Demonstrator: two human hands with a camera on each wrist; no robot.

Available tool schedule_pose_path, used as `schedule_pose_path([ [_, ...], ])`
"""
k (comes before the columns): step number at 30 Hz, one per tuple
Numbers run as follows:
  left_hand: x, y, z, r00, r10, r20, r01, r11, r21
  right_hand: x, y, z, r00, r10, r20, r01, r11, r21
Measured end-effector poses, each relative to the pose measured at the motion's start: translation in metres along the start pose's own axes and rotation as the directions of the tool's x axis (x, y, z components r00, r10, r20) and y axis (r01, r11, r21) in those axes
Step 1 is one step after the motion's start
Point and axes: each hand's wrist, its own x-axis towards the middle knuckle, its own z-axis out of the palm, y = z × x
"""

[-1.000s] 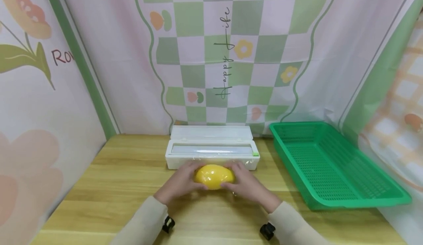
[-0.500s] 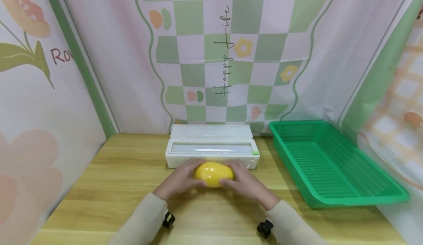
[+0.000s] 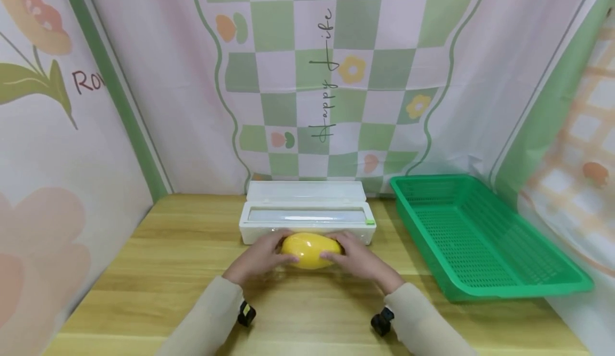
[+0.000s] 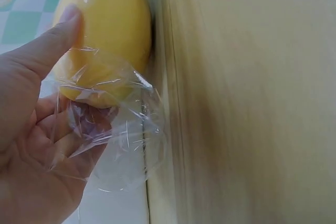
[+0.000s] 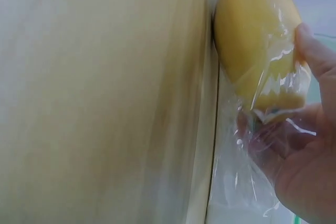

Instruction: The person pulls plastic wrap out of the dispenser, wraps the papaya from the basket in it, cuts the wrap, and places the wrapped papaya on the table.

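A smooth yellow mango, partly covered in clear cling film, is held at table height in front of the white cling film dispenser. My left hand grips its left end, thumb on the near side and fingers round behind. At the opposite end, my right hand holds it the same way. Loose crinkled film spreads past both ends of the fruit and over the fingers in the wrist views. The fingertips behind the mango are mostly hidden in the head view.
The dispenser's lid stands raised at the back, and a small green slider sits at its right end. A green plastic basket stands on the right of the wooden table. Printed cloth hangs behind.
Both hands have shifted the mango slightly away from me, towards the dispenser, and turned it a little. My grip on it stays. The dispenser and basket have not moved.
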Motion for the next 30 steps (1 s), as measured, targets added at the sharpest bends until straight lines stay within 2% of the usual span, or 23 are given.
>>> schedule_pose_path([
  [7, 0.001, 0.002, -0.002, 0.996, -0.082, 0.028, 0.081, 0.996, 0.026, 0.008, 0.005, -0.008, 0.998, -0.009, 0.065, 0.009, 1.0, 0.005],
  [12, 0.003, 0.001, -0.003, 0.995, -0.09, 0.037, 0.088, 0.995, 0.046, 0.012, 0.005, -0.012, 0.992, -0.042, 0.117, 0.04, 0.999, 0.026],
  [15, 0.004, 0.0, -0.003, 0.994, -0.098, 0.049, 0.096, 0.994, 0.048, 0.014, 0.005, -0.013, 0.99, -0.033, 0.138, 0.028, 0.999, 0.042],
  [24, 0.012, 0.0, -0.009, 0.989, -0.103, 0.103, 0.104, 0.995, -0.002, 0.011, 0.013, -0.013, 0.973, 0.093, 0.21, -0.118, 0.987, 0.111],
  [30, 0.013, 0.006, -0.013, 0.978, -0.167, 0.127, 0.174, 0.984, -0.043, 0.009, 0.016, -0.013, 0.976, 0.122, 0.182, -0.153, 0.975, 0.164],
])
